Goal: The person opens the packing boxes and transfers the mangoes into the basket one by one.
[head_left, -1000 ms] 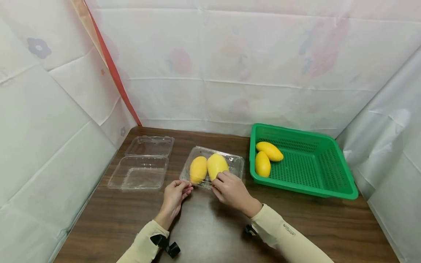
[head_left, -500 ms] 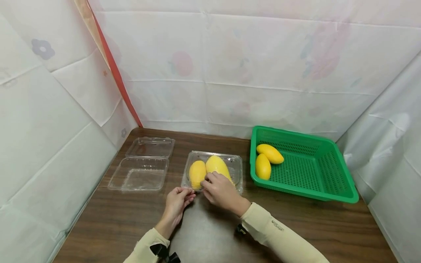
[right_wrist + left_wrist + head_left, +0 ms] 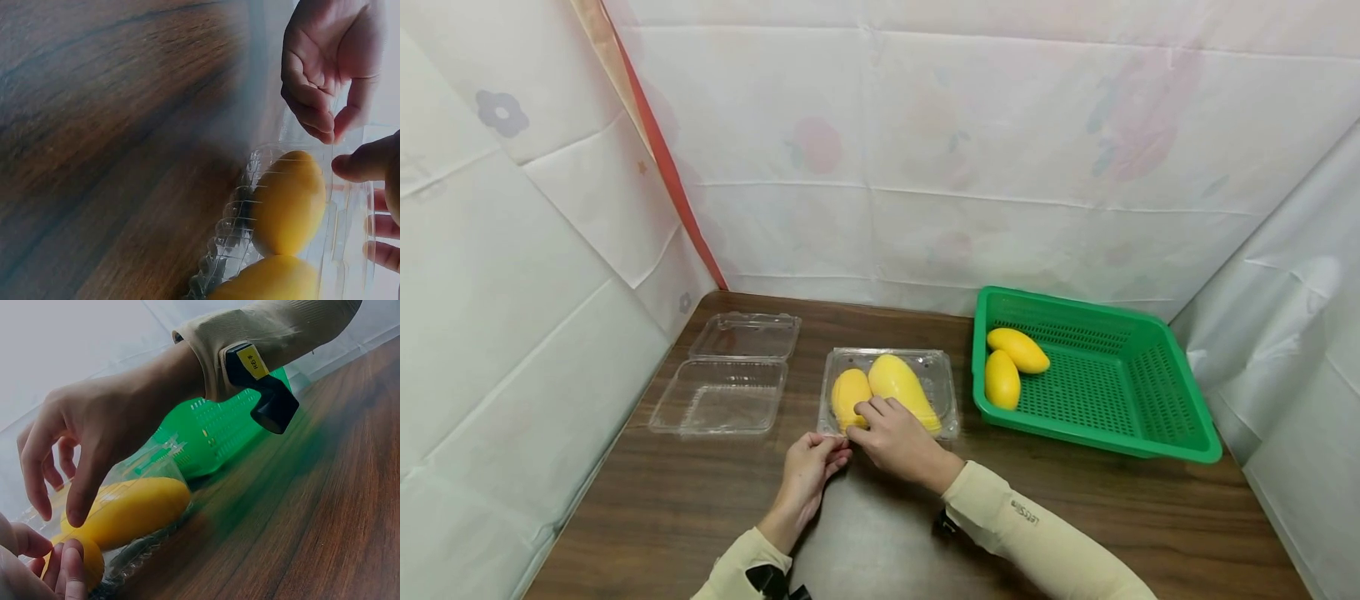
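A clear plastic clamshell box (image 3: 940,392) holds two yellow mangoes, a smaller left mango (image 3: 850,392) and a larger right mango (image 3: 901,385). Clear plastic lies over them in the right wrist view. My left hand (image 3: 808,471) pinches the box's front left corner between thumb and fingers. Just right of it, my right hand (image 3: 898,442) hovers low over the box's front edge, partly covering the fruit. In the left wrist view the right hand's thumb and fingers are apart and bent downward, with nothing gripped; whether they touch the plastic is unclear.
To the left, another clear clamshell box (image 3: 718,396) lies unfolded on the brown wooden table (image 3: 647,517). A green plastic basket (image 3: 1097,442) stands at the right, with two mangoes (image 3: 1017,350) at its left end. White patterned cloth (image 3: 910,233) hangs behind the table.
My right hand has slid left along the box's front edge toward my left hand. The box has turned slightly and sits straighter. The left hand keeps its pinch on the corner.
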`<state>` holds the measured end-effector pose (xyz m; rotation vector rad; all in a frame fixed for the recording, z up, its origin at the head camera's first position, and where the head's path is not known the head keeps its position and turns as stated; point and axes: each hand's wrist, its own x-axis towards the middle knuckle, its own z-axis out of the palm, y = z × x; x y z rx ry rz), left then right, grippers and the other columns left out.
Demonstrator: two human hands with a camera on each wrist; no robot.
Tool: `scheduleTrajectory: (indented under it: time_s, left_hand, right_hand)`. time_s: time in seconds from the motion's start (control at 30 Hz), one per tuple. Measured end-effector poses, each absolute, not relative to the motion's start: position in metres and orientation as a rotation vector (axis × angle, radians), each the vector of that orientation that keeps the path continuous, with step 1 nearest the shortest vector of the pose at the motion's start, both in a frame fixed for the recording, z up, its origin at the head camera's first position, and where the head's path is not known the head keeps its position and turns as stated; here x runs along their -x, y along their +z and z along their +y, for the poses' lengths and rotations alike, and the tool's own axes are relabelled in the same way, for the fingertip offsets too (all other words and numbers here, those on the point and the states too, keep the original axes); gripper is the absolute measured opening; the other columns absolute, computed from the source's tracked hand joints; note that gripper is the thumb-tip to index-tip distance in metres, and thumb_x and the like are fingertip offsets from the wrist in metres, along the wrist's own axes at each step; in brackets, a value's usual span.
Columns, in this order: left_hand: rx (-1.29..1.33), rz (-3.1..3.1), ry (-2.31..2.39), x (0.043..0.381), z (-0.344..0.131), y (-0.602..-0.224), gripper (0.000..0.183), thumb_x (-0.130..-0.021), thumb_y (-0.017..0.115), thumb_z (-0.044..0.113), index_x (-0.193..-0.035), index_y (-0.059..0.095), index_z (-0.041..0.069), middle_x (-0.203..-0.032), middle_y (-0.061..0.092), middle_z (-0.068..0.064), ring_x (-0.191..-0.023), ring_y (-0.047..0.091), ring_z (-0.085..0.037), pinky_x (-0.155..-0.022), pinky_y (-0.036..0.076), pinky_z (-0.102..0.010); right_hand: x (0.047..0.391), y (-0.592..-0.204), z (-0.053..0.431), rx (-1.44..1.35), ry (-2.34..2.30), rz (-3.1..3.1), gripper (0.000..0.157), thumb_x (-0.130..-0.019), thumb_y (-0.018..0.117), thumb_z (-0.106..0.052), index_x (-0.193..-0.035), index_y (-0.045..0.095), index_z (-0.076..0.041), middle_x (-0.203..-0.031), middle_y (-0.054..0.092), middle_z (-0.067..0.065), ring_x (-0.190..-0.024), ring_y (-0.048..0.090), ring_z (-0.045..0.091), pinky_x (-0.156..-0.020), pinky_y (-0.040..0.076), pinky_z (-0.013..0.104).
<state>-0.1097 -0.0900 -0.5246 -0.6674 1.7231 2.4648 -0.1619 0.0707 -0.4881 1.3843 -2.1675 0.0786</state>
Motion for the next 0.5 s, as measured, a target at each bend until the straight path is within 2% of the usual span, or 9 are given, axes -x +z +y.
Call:
scheduleTrajectory:
  time_s: [0.27, 0.5]
  left_hand:
    - [0.663, 1.732, 2.451, 0.1084, -0.091, -0.5254, 0.005, -0.094, 0.054, -0.001, -0.091, 0.051, 0.0, -0.08, 0.067, -0.004, -0.069, 0.066, -0.009, -0.065, 0.056, -0.021]
    - [0.605, 1.736, 2.466, 0.109, -0.0889, -0.5229, 0.007, -0.096, 0.053, 0.001, -0.089, 0.05, 0.002, -0.079, 0.067, 0.001, -0.071, 0.067, -0.008, -0.066, 0.056, -0.021]
  right_hand:
    - [0.1618, -0.4908, 0.0724, -1.402, 0.007, -2.162, 0.011, -0.09, 0.063, -0.015, -0.098, 0.068, -0.021, -0.104, 0.061, 0.002, -0.089, 0.058, 0.018, -0.079, 0.052, 0.03]
    - [0.1615, -0.4961, 0.0699, -1.397, -0.146, -2.102, 0.016, -0.093, 0.058, -0.017, -0.107, 0.064, -0.019, -0.115, 0.061, 0.004, -0.098, 0.058, 0.02, -0.086, 0.051, 0.03]
